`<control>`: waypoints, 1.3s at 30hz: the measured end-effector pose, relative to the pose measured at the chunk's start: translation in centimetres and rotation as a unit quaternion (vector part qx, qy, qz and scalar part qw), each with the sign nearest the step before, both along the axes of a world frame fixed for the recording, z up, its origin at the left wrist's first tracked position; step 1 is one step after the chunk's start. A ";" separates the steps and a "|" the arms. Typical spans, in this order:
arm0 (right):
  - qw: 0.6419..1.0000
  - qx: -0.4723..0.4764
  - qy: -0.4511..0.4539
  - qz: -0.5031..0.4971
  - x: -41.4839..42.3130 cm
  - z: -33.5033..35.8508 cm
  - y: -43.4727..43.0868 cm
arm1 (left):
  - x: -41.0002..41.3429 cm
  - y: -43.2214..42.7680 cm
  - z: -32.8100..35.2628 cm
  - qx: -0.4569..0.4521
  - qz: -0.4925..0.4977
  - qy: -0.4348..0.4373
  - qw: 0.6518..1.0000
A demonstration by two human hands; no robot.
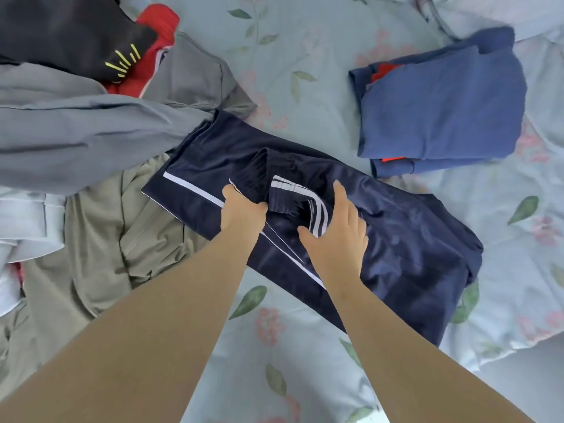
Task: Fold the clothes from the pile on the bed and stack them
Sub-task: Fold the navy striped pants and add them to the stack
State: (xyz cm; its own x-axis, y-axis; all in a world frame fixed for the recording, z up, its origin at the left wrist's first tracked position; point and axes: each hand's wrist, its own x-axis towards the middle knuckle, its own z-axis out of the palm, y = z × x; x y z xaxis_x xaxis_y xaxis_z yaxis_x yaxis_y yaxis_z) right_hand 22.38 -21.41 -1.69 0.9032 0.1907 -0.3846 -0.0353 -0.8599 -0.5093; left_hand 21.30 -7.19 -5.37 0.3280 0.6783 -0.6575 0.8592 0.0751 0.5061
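A dark blue piece of clothing (396, 239) with white stripes lies flat on the bed (305, 41), right in the middle, slanting from upper left down to lower right. Both bare hands are on it. The left hand (244, 209) has its fingers (262, 206) curled into a bunched-up part with a ribbed edge, so it is gripping the cloth. The right hand (335, 236) lies just beside it, flat on the shiny cloth, with its fingers straight and spread out. It holds nothing and only presses down. A bit of white stripe pokes out between its thumb and first finger.

Up on the right, apart from the dark blue piece, sits a folded blue stack (439, 102) with a little red showing at its edges.

On the left is the messy pile: a grey top (91, 126), a black piece (61, 35) with yellow lines, something red (155, 25), and a green-brown piece (103, 239) lower down. The grey top touches the dark blue piece at its upper end.
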 end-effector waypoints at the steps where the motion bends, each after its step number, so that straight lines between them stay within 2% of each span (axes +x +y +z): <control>1: 1.000 0.000 0.000 0.014 0.4 -0.3 0.7 | 0.3 0.4 0.1 -0.014 0.006 -0.005 1.000; 4: 0.995 0.091 0.018 -0.034 1.6 -0.8 2.3 | 0.2 1.6 0.9 -0.104 0.080 -0.096 0.987; 6: 0.981 0.166 -0.037 -0.094 1.6 -0.5 2.9 | -0.9 2.4 1.5 -0.149 0.153 -0.178 0.960; 8: 0.970 0.224 -0.066 -0.067 1.2 -0.3 3.6 | -2.5 2.9 1.5 -0.161 0.221 -0.228 0.934; 9: 0.975 0.218 -0.049 -0.012 0.9 -0.5 3.9 | -3.2 3.1 1.2 -0.153 0.241 -0.224 0.932; 11: 0.988 0.087 0.005 0.130 0.1 -2.0 4.4 | -3.8 3.4 0.5 -0.121 0.237 -0.168 0.949; 12: 0.984 0.017 0.031 0.177 -0.3 -2.9 4.4 | -3.7 3.7 0.1 -0.120 0.225 -0.147 0.956; 14: 0.980 -0.027 0.062 0.185 -0.7 -3.7 4.3 | -3.1 4.1 -0.1 -0.140 0.212 -0.138 0.957; 19: 0.984 -0.015 0.045 0.169 -1.4 -3.7 3.5 | -2.0 4.0 0.8 -0.159 0.192 -0.159 0.955; 21: 0.982 -0.022 0.042 0.180 -1.8 -3.6 2.7 | -3.1 3.8 0.9 -0.125 0.195 -0.159 0.960; 24: 0.971 -0.044 0.065 0.227 -3.1 -3.5 1.2 | -5.6 3.6 0.0 -0.037 0.234 -0.108 0.966; 26: 0.967 -0.055 0.072 0.239 -4.2 -3.7 0.3 | -6.6 3.3 0.3 -0.058 0.324 -0.136 0.935; 29: 0.971 -0.078 0.057 0.221 -5.5 -4.0 -0.2 | -6.7 2.7 1.4 -0.219 0.428 -0.245 0.842; 30: 0.972 -0.080 0.048 0.215 -5.8 -4.1 -0.2 | -6.5 2.2 1.6 -0.237 0.422 -0.254 0.837; 31: 0.974 -0.077 0.035 0.211 -6.0 -4.0 -0.1 | -6.3 1.6 1.9 -0.228 0.390 -0.252 0.855; 33: 0.972 -0.076 0.032 0.220 -5.9 -3.8 0.1 | -6.1 0.3 2.3 -0.147 0.272 -0.200 0.930; 34: 0.970 -0.077 0.040 0.228 -5.8 -3.7 0.1 | -6.1 0.1 2.1 -0.111 0.239 -0.198 0.944; 36: 0.974 -0.056 0.040 0.217 -5.1 -3.3 0.2 | -6.0 0.9 2.1 -0.097 0.262 -0.207 0.938; 39: 0.989 0.019 -0.012 0.146 -2.9 -2.8 1.2 | -6.7 3.1 1.8 -0.177 0.301 -0.258 0.901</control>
